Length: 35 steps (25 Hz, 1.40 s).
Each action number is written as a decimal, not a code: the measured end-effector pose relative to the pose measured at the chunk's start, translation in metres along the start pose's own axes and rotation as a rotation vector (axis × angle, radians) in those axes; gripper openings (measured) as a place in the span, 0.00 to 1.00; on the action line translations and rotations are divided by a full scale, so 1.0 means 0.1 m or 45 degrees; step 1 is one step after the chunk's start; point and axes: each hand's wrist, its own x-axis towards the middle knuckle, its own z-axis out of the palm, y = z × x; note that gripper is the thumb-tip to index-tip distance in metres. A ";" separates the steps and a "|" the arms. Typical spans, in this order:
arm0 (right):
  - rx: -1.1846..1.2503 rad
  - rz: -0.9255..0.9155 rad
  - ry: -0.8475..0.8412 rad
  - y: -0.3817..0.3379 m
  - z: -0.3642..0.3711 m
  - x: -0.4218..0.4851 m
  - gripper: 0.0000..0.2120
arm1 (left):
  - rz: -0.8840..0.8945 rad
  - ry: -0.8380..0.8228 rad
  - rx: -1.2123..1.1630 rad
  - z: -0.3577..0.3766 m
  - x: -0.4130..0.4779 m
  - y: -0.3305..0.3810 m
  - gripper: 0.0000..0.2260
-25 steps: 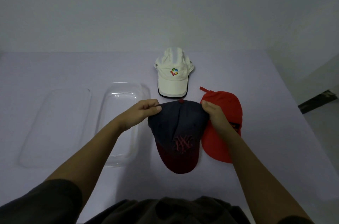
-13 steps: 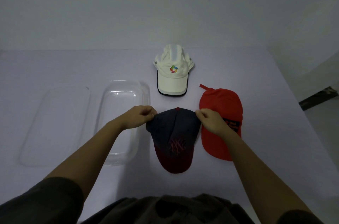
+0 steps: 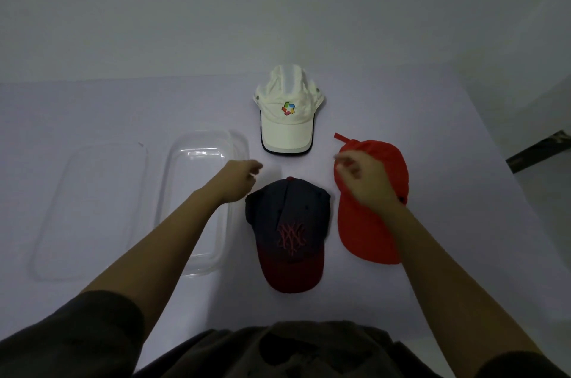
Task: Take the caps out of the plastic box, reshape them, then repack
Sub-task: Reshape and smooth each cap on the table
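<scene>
Three caps lie on the table. A dark navy cap [image 3: 289, 229] with a red brim and red logo rests in the middle, brim toward me. A white cap [image 3: 287, 113] with a coloured logo lies behind it. A red cap [image 3: 370, 223] lies to the right. My left hand [image 3: 239, 179] hovers just left of the navy cap's crown, fingers loosely curled and holding nothing. My right hand [image 3: 364, 179] hovers over the red cap's left side, blurred, and grips nothing that I can see. The clear plastic box [image 3: 197, 201] stands empty at the left.
The box's clear lid [image 3: 92, 207] lies flat further left. The table's right edge [image 3: 509, 179] runs diagonally, with floor beyond. A plain wall rises behind the table.
Both hands have let go of the navy cap's crown and lifted away, the left toward the box, the right over the red cap. The navy cap lies flat.
</scene>
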 end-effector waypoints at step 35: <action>0.551 0.207 -0.002 1.29 -0.96 -0.10 0.13 | 0.197 -0.499 -0.926 0.75 0.67 1.59 0.18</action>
